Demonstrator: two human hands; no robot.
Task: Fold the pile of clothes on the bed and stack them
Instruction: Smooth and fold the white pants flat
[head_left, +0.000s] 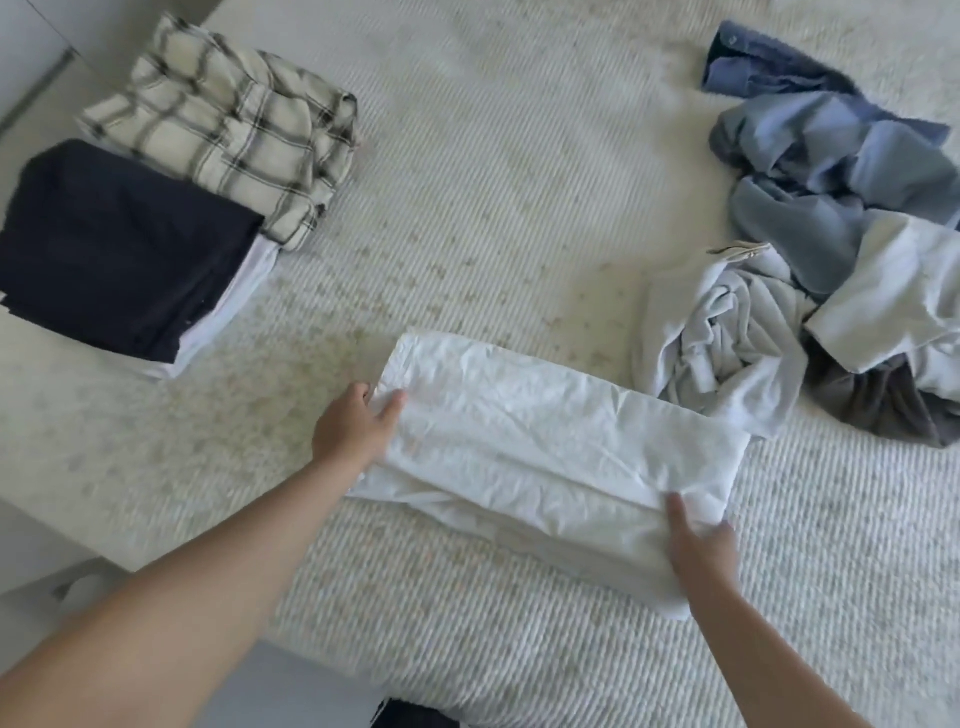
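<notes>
A white garment (550, 447) lies folded into a long rectangle on the bed near its front edge. My left hand (356, 423) pinches its left end, thumb on top and fingers tucked under. My right hand (701, 543) grips its right front corner, thumb on top of the cloth. To the left stands a stack with a dark navy garment (119, 244) on top of white folded pieces. Behind it lies a folded cream plaid shirt (223, 124). At the right a loose pile (831, 249) holds blue, pale grey-white and dark grey clothes.
The bed (493, 208) has a ribbed off-white cover. Its left edge runs beside the stacks, with a white wall or cabinet (31, 47) beyond. A dark object (415, 717) shows at the bottom edge.
</notes>
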